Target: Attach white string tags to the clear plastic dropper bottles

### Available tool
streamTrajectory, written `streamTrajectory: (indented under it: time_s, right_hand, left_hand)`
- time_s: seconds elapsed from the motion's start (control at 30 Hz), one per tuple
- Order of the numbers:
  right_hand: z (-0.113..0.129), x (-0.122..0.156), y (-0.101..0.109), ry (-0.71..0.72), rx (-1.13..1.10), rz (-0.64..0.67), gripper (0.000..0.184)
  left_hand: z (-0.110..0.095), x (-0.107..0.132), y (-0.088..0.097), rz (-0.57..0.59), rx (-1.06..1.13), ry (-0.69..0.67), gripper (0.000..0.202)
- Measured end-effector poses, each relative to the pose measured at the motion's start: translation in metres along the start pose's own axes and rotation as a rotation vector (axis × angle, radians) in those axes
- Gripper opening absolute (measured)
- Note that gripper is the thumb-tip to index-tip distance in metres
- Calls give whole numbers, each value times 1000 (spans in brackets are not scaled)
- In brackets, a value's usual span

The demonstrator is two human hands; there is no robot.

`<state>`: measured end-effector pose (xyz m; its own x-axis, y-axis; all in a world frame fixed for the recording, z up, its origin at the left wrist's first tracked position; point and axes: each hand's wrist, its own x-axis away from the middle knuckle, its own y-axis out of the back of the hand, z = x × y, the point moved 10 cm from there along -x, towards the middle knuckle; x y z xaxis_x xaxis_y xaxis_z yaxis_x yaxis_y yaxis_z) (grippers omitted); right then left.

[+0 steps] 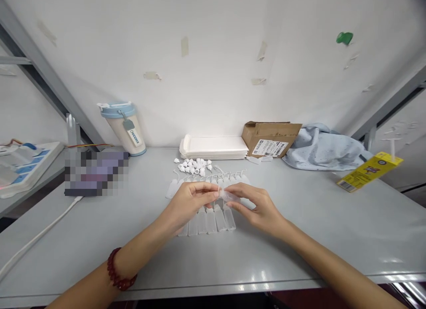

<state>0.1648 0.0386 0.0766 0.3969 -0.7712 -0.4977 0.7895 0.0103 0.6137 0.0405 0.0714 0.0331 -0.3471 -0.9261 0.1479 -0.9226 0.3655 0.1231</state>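
My right hand (256, 207) grips the body of a small translucent plastic bottle (232, 197), held tilted on its side just above the table. At the bottle's neck, the fingertips of my left hand (189, 202) pinch together; a bit of white cord shows there, and the exact part they grip is partly hidden. Below my hands lies a row of similar bottles (202, 221) with bases towards me. Beyond them is another row of bottles with white cords (218, 169), partly covered by my fingers. Behind that, small white caps (196, 166) sit in a loose pile.
White flat boxes (216, 146) are stacked at the wall beside an opened cardboard box (271, 138). To the right lie a pale blue cloth (324, 149) and a yellow drink carton (369, 170). A tumbler (124, 129), a blurred device (96, 174) and its white cable (43, 236) are left.
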Motion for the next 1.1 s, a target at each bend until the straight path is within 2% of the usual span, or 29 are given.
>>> streamTrajectory:
  time_s: [0.47,0.6,0.7,0.77,0.83,0.9,0.93,1.0,1.1]
  right_hand:
    - [3,2,-4,-31,-125,5,31]
    - [-2,3,-2,-105,-186,-20,26]
    - [-13,4,-1,-229,-285,-41,24]
    - [-22,6,0,-321,-321,-63,24]
    - [-30,8,0,-404,-333,-83,25]
    - [-36,11,0,-473,-350,-92,26]
    - [-38,12,-1,-502,-362,-94,27]
    - [-41,14,-2,-548,-386,-100,28]
    - [-42,15,-2,-592,-427,-117,27]
  left_hand:
    - [-11,2,-10,39,14,-133,17]
    - [-13,4,-8,-22,23,-144,18]
    - [-12,10,-7,-93,-60,-171,30]
    - [-20,19,-7,-186,-247,-296,38]
    - [-40,34,-13,-276,-492,-543,41]
    - [-54,48,-28,-299,-702,-776,43]
    - [-57,51,-35,-288,-776,-847,44]
    - [-58,50,-45,-256,-887,-896,48]
    - [-57,46,-51,-257,-983,-889,52]
